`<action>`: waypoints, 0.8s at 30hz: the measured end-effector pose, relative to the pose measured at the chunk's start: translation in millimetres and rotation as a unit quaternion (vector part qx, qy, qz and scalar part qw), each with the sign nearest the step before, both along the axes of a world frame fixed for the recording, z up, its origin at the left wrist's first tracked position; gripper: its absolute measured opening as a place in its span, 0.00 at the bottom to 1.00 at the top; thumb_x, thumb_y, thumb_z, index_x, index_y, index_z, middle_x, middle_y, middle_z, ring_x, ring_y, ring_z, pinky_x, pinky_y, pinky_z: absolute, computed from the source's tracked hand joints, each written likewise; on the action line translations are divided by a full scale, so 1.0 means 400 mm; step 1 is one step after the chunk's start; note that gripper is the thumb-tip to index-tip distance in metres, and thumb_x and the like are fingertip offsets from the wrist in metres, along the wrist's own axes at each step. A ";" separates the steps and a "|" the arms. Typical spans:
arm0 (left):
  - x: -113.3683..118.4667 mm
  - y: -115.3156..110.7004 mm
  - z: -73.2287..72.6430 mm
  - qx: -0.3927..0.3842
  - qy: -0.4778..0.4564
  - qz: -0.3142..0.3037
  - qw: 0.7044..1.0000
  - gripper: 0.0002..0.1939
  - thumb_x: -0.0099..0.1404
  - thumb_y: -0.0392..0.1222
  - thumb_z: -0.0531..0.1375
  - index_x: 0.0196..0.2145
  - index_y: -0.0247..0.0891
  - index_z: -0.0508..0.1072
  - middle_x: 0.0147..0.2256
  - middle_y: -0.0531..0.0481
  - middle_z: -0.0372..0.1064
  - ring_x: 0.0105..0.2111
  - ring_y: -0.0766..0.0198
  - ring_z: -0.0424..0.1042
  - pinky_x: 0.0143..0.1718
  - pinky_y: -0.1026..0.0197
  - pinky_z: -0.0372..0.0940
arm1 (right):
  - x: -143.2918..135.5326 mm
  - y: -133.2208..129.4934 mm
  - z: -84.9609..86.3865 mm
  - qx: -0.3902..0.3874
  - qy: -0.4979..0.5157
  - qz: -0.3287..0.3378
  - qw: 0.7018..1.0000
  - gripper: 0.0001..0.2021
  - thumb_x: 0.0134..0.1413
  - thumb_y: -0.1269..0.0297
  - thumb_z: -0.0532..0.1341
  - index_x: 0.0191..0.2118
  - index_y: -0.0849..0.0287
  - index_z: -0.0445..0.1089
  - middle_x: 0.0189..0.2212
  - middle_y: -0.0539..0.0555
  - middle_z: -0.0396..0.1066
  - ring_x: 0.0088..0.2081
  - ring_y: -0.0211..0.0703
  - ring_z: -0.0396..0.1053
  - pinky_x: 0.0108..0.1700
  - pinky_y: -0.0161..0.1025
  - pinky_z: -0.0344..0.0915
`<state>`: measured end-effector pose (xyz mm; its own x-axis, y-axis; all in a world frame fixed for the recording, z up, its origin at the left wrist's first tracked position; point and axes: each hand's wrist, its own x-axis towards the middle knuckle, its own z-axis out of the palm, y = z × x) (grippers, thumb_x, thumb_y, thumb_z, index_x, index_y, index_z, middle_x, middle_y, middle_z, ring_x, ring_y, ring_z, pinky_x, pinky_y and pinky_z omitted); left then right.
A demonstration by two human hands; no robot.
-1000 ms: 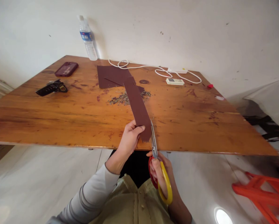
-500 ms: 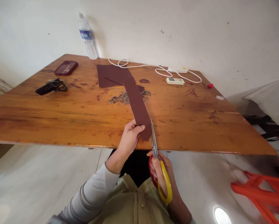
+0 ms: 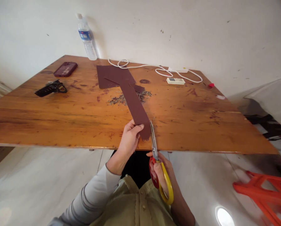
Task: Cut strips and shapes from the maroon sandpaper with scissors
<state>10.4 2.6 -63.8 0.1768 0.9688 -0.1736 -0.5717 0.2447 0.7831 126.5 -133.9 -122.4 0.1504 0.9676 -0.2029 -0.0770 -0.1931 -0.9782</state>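
My left hand pinches a long dark maroon strip of sandpaper or stiff paper near its lower end, thumb on top. That near end has a fringed, jagged edge. In my right hand is a pair of scissors with one red and one yellow handle loop. The blades point up and away, along the strip's right edge, and look nearly closed. Beyond the strip's far end lies a larger maroon sheet on the table. A pile of thin dark clippings is scattered partly behind the strip.
On the wooden table lie a maroon phone, a black object like a hair clip, a white cable and a white remote. A plastic bottle stands against the wall. An orange stool is at right.
The strip's far end has swung slightly left, with my left hand shifting a little the same way. The scissors stay beside its right edge.
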 end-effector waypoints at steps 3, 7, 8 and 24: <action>-0.001 0.000 0.000 0.001 0.001 0.000 1.000 0.09 0.47 0.37 0.71 0.28 0.38 0.77 0.28 0.53 0.76 0.27 0.67 0.71 0.31 0.63 0.66 | 0.012 -0.005 -0.001 0.005 -0.013 0.012 1.000 0.27 0.59 0.36 0.65 0.47 0.58 0.76 0.21 0.42 0.56 0.20 0.36 0.50 0.23 0.36 0.46; -0.002 0.000 0.000 0.001 0.009 -0.010 1.000 0.08 0.47 0.38 0.71 0.26 0.38 0.77 0.25 0.53 0.73 0.23 0.68 0.67 0.25 0.64 0.63 | 0.018 -0.008 0.003 0.019 -0.027 0.019 0.999 0.27 0.62 0.36 0.64 0.47 0.58 0.76 0.21 0.43 0.56 0.21 0.36 0.50 0.23 0.36 0.47; -0.002 0.000 0.000 -0.001 0.013 -0.015 1.000 0.07 0.47 0.38 0.71 0.26 0.38 0.77 0.24 0.53 0.72 0.21 0.68 0.66 0.23 0.64 0.63 | 0.018 -0.009 0.003 0.018 -0.023 0.019 0.999 0.27 0.62 0.36 0.64 0.48 0.58 0.76 0.21 0.42 0.56 0.21 0.36 0.50 0.23 0.36 0.46; -0.002 0.000 -0.002 0.006 0.019 -0.033 0.999 0.08 0.47 0.38 0.70 0.28 0.38 0.78 0.24 0.53 0.71 0.20 0.69 0.64 0.21 0.64 0.61 | 0.000 -0.002 0.045 -0.054 0.050 0.000 0.997 0.31 0.53 0.29 0.66 0.41 0.56 0.73 0.18 0.38 0.49 0.18 0.32 0.44 0.18 0.30 0.44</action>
